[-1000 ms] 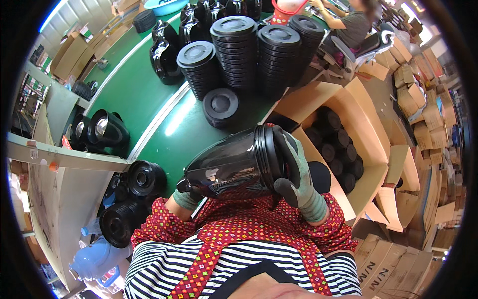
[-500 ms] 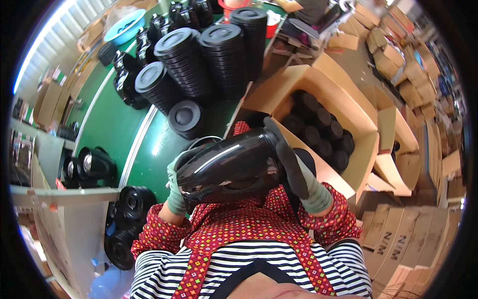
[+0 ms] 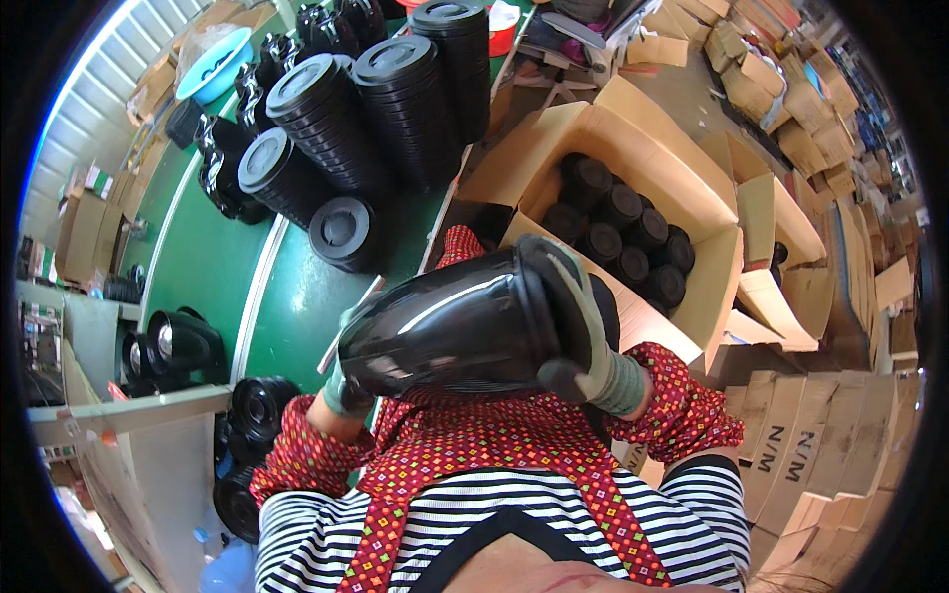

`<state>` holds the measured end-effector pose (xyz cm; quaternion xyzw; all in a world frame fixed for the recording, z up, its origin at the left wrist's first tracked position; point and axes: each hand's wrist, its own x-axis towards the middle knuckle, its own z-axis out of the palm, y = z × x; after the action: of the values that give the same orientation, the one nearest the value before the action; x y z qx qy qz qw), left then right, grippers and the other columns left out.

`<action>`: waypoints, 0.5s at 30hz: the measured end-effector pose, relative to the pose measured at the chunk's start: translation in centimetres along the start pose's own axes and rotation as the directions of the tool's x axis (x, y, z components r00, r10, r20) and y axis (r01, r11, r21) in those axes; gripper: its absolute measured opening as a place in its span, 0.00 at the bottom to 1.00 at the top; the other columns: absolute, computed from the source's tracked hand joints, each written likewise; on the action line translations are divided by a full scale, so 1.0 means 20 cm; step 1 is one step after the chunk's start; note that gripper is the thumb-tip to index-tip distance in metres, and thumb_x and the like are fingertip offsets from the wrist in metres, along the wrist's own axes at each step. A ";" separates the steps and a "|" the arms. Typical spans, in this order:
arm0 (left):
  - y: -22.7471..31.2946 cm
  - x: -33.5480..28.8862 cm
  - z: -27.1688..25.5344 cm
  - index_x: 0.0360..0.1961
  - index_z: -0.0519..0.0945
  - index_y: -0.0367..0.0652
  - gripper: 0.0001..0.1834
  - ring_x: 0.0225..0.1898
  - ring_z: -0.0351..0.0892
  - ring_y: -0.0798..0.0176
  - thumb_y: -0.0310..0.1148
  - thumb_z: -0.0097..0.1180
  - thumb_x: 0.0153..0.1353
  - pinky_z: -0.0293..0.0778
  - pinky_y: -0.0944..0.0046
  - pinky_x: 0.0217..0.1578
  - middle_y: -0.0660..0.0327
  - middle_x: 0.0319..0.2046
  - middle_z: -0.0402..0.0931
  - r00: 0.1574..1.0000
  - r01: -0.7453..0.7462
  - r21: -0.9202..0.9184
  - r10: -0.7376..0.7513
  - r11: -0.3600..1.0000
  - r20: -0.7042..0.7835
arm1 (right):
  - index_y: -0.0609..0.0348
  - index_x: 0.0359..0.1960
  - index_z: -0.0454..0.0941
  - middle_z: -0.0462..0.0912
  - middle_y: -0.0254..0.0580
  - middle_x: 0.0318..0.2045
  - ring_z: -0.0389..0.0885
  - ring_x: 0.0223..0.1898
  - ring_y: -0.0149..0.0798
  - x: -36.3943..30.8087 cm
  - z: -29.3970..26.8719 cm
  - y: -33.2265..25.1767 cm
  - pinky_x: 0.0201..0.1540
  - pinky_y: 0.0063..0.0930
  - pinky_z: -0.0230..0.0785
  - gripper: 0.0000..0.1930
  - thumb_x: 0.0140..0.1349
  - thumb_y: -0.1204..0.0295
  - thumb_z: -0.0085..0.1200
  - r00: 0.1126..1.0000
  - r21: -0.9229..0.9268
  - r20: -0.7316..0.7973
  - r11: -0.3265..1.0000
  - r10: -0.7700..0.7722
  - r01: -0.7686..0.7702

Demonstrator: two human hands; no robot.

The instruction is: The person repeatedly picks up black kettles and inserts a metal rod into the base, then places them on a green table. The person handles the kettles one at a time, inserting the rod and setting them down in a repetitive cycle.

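I hold a glossy black plastic pot (image 3: pixel 450 326) on its side, close to my chest. My right hand (image 3: pixel 583 341), in a grey-green glove, grips the lidded end on the right. My left hand (image 3: pixel 343 390), also gloved, is mostly hidden and supports the narrower base on the left. The pot hangs over the edge of a green table (image 3: pixel 213 262). An open cardboard box (image 3: pixel 613 148) holding several black lidded pots stands just beyond my right hand.
Tall stacks of black lids (image 3: pixel 326 109) stand on the table, with one short lid stack (image 3: pixel 341 232) nearer. More black pots (image 3: pixel 178 341) lie at the left. A teal basin (image 3: pixel 213 59) sits far back. Flattened and folded cardboard boxes (image 3: pixel 840 435) pile up on the right.
The pot has stayed in both hands and swung slightly lower and rightward toward the open box. My view has shifted, so the table and stacks now sit further left.
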<state>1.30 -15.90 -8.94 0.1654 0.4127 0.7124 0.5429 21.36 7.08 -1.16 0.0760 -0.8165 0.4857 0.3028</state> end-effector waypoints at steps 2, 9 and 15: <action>-0.08 0.07 0.09 0.61 0.80 0.33 0.29 0.52 0.87 0.53 0.28 0.73 0.58 0.83 0.56 0.57 0.46 0.59 0.81 0.983 0.097 -0.077 -0.084 0.992 0.162 | 0.66 0.76 0.62 0.58 0.71 0.73 0.61 0.73 0.72 0.10 -0.02 -0.04 0.75 0.59 0.53 0.57 0.52 0.40 0.72 0.981 -0.118 0.125 0.979 -0.148 0.163; 0.18 -0.05 0.14 0.57 0.82 0.36 0.24 0.53 0.88 0.48 0.25 0.72 0.60 0.84 0.55 0.55 0.38 0.64 0.76 0.685 -0.558 0.797 0.671 0.230 0.286 | 0.63 0.77 0.61 0.72 0.44 0.67 0.73 0.65 0.38 -0.09 0.05 0.12 0.68 0.31 0.67 0.33 0.80 0.53 0.47 0.875 0.454 0.028 0.773 0.484 -0.442; 0.24 -0.12 0.13 0.55 0.83 0.29 0.28 0.56 0.86 0.50 0.29 0.77 0.54 0.80 0.53 0.60 0.42 0.61 0.80 0.833 -0.430 0.797 0.527 0.424 0.169 | 0.62 0.77 0.63 0.84 0.41 0.57 0.80 0.56 0.33 -0.23 -0.04 0.21 0.63 0.30 0.72 0.36 0.79 0.47 0.48 0.813 0.445 0.139 0.698 0.566 -0.561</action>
<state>0.82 -17.42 -3.11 0.4659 0.6537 0.5751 0.1577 23.57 9.08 -6.69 -0.1093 -0.6574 0.7365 0.1158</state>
